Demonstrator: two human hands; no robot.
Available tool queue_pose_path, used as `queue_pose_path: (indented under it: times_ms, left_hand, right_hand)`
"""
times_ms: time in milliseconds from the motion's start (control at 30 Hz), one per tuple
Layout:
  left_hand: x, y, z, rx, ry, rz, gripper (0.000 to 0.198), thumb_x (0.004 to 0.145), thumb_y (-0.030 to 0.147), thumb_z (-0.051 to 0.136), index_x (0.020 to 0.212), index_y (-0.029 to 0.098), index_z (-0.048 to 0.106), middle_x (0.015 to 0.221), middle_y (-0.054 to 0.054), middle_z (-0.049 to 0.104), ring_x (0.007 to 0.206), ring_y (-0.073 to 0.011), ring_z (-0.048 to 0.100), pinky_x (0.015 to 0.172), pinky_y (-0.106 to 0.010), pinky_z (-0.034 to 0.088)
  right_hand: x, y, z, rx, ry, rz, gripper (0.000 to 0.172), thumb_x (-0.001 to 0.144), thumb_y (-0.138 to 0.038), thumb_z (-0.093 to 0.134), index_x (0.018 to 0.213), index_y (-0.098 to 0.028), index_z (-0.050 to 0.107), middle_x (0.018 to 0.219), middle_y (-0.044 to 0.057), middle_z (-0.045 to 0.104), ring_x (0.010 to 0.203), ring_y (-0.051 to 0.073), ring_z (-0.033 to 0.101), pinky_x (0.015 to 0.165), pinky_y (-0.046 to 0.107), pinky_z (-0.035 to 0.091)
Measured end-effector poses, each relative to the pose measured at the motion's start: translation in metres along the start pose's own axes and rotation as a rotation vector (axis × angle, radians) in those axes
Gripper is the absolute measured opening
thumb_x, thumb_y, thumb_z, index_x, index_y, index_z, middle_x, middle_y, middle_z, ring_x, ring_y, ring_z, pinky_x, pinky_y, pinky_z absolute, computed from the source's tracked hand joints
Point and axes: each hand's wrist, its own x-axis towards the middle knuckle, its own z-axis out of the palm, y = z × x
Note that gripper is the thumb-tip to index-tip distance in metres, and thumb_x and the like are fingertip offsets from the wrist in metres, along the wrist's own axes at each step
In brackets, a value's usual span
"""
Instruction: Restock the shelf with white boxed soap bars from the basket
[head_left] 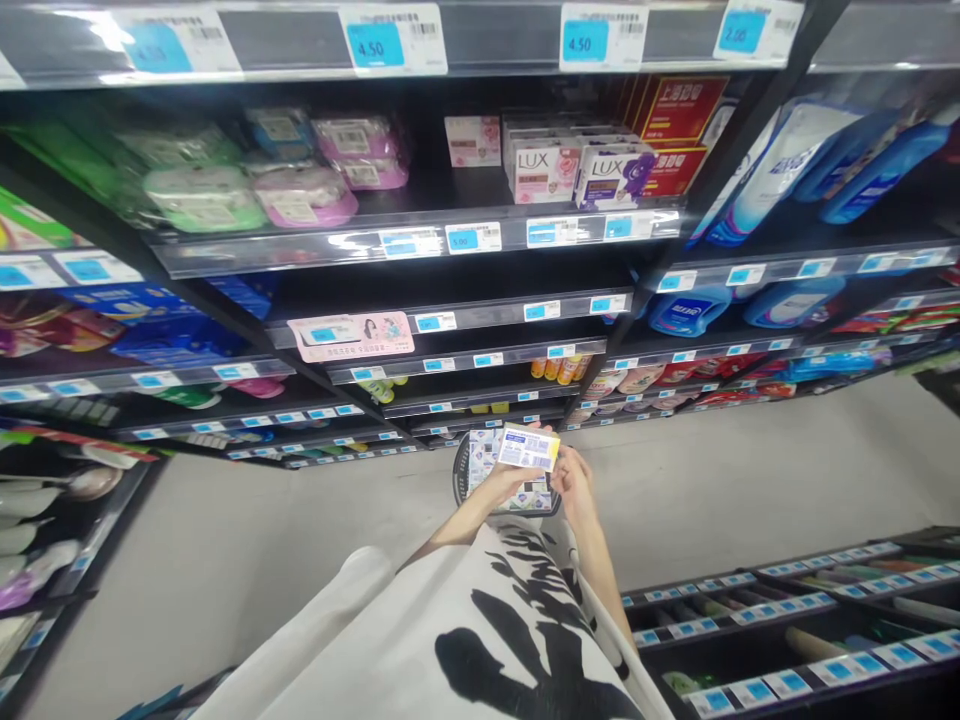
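A white soap box (528, 448) with blue print and a yellow right end lies across my left hand (511, 480), whose fingers are wrapped round it from beneath. My right hand (574, 474) is at the yellow end of the box, its fingers curled in and meeting the corner; their tips are partly hidden. Below both hands, a dark basket (460, 468) stands on the floor, filled with several white boxes with blue and green print. My hands and the held box cover its middle.
Ahead are shelves with price tags (393, 40), LUX soap boxes (541, 172), wrapped pink and green soaps (202, 197) and blue bottles (688, 310). A low shelf (750, 625) runs along the right behind me; another rack (82, 540) stands at left. Grey floor (720, 470) lies between.
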Motion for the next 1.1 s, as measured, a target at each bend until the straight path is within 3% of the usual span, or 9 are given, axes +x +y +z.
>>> queue_pose_path:
  times_ms: [167,267,367,533,800,1000,1100]
  left_hand:
    - [0.001,0.004,0.002,-0.002,0.08,-0.126,0.077,0.06,0.023,0.085,0.133,0.018,0.065,0.136,-0.013,0.067,0.141,-0.0392,0.05,0.119,-0.054,0.036]
    - [0.005,0.002,-0.002,-0.016,0.108,-0.1,0.069,0.053,0.015,0.076,0.121,0.018,0.068,0.132,-0.011,0.069,0.137,-0.0403,0.053,0.116,-0.055,0.04]
    - [0.01,-0.003,-0.009,-0.038,0.092,0.001,0.057,0.05,0.012,0.069,0.107,0.02,0.066,0.125,-0.008,0.07,0.132,-0.0362,0.057,0.11,-0.052,0.045]
    - [0.013,-0.007,-0.015,-0.136,0.134,0.072,0.042,0.047,0.006,0.069,0.085,0.02,0.057,0.09,0.0,0.068,0.111,-0.0275,0.067,0.099,-0.044,0.051]
    - [0.018,-0.001,-0.009,-0.226,0.129,0.078,0.044,0.046,0.0,0.067,0.085,0.019,0.059,0.086,0.001,0.067,0.099,-0.0236,0.068,0.096,-0.04,0.049]
    - [0.019,0.007,-0.006,-0.255,0.149,0.034,0.062,0.041,-0.005,0.063,0.098,0.021,0.062,0.089,0.001,0.069,0.101,-0.0248,0.067,0.097,-0.039,0.049]
    - [0.019,0.013,-0.003,-0.265,0.158,-0.019,0.068,0.043,0.001,0.062,0.108,0.02,0.064,0.094,-0.003,0.071,0.099,-0.0274,0.068,0.093,-0.04,0.051]
  right_hand:
    - [-0.004,0.001,0.003,-0.043,-0.039,-0.031,0.06,0.064,-0.044,0.091,0.115,-0.021,0.068,0.056,-0.007,0.054,0.043,0.006,0.035,0.045,0.021,0.027]
    - [-0.006,0.001,0.004,-0.099,-0.05,-0.057,0.064,0.057,-0.031,0.094,0.115,-0.022,0.068,0.059,-0.008,0.055,0.05,0.009,0.044,0.051,0.022,0.038]
    - [-0.006,0.001,0.004,-0.165,-0.1,-0.086,0.059,0.056,-0.027,0.094,0.11,-0.021,0.071,0.063,-0.005,0.059,0.06,0.013,0.054,0.06,0.026,0.046]
    - [-0.001,0.004,0.0,-0.234,-0.161,-0.162,0.046,0.059,-0.029,0.094,0.098,-0.021,0.071,0.067,-0.003,0.062,0.066,0.015,0.058,0.064,0.027,0.046]
    - [0.009,0.013,-0.007,-0.282,-0.24,-0.223,0.045,0.068,-0.033,0.091,0.103,-0.023,0.065,0.07,-0.004,0.061,0.069,0.016,0.059,0.065,0.026,0.046]
    - [0.01,0.01,0.0,-0.268,-0.193,-0.229,0.047,0.066,-0.035,0.092,0.1,-0.023,0.062,0.075,-0.002,0.066,0.069,0.016,0.06,0.066,0.027,0.046]
    - [0.009,0.008,0.002,-0.25,-0.184,-0.218,0.046,0.066,-0.033,0.092,0.096,-0.024,0.06,0.067,-0.005,0.063,0.062,0.014,0.056,0.065,0.026,0.045]
